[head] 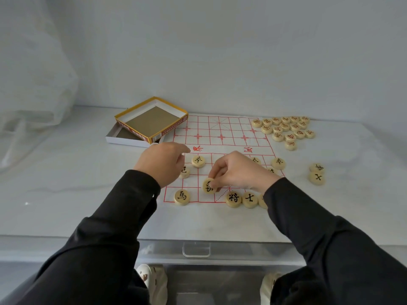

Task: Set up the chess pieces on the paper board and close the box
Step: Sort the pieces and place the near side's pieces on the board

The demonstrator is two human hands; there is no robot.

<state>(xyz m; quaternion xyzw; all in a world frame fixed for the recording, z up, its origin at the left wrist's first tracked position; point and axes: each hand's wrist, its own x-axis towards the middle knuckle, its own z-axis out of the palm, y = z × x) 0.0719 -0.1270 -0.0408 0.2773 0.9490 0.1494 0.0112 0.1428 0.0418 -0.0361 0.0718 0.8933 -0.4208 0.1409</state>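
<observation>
**On the near rank of the board: black piece mid-placement, pinched and tilted**

Position. The right hand (240,170) pinches a black piece (208,186) between thumb and fingertips, low over the paper board (220,133), at about 6 o'clock from the board's centre. It sits between the horse piece (182,197) at its 8 o'clock and the general piece (233,198) at its 4 o'clock. The left hand (163,164) hovers with its fingers curled near the cannon piece (184,171); I cannot tell whether it holds anything.

Orientation. The piece is a disc, so it has no long axis in plan. Its face tips toward the camera, and the top of its character points roughly to 12 o'clock. The board's long axis runs from 6 to 12 o'clock.

Risks.
- Released while tilted, the disc could roll on its edge off its intersection.
- The right sleeve lies over the near rank, beside the advisor piece (250,199). A drag there would likely knock set pieces or skid the light paper.
- The open box (152,119) at 10 o'clock overlaps the board's corner, so lifting it carelessly may tug the sheet.
- The red pieces (284,129) at 1 o'clock are not yet placed.
</observation>
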